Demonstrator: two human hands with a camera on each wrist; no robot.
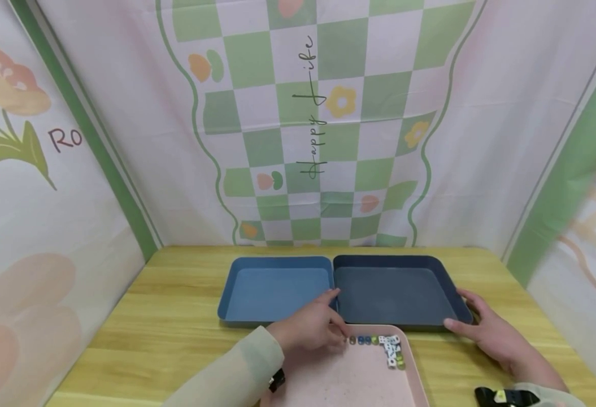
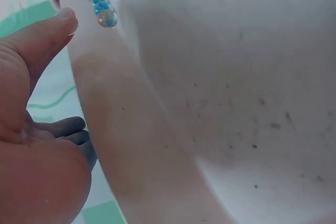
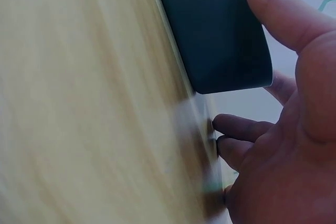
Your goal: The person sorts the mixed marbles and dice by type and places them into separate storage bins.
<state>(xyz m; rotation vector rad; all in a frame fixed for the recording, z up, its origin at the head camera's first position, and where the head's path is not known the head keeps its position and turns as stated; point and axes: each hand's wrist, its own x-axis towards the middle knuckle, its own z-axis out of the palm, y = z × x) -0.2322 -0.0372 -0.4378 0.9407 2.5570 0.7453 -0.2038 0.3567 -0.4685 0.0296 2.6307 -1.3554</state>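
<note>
My left hand (image 1: 310,325) reaches over the far edge of a pink tray (image 1: 348,381), index finger stretched toward where two blue trays meet. Its thumb (image 2: 50,35) is apart from the nearest glass marble (image 2: 107,18), and nothing shows between thumb and fingers. Several marbles (image 1: 364,340) line the tray's far side, beside white dice (image 1: 391,349) clustered in the far right corner. My right hand (image 1: 498,336) lies at the near right corner of the dark blue tray (image 1: 391,294). Its thumb touches the outer wall (image 3: 220,35), and the other fingers spread along the right side.
A lighter blue tray (image 1: 272,294) stands to the left of the dark one, their sides nearly touching. All the trays rest on a wooden table (image 1: 160,316). Printed fabric (image 1: 348,152) hangs at the back and along both sides. Dark specks (image 2: 275,126) dot the pink tray's floor.
</note>
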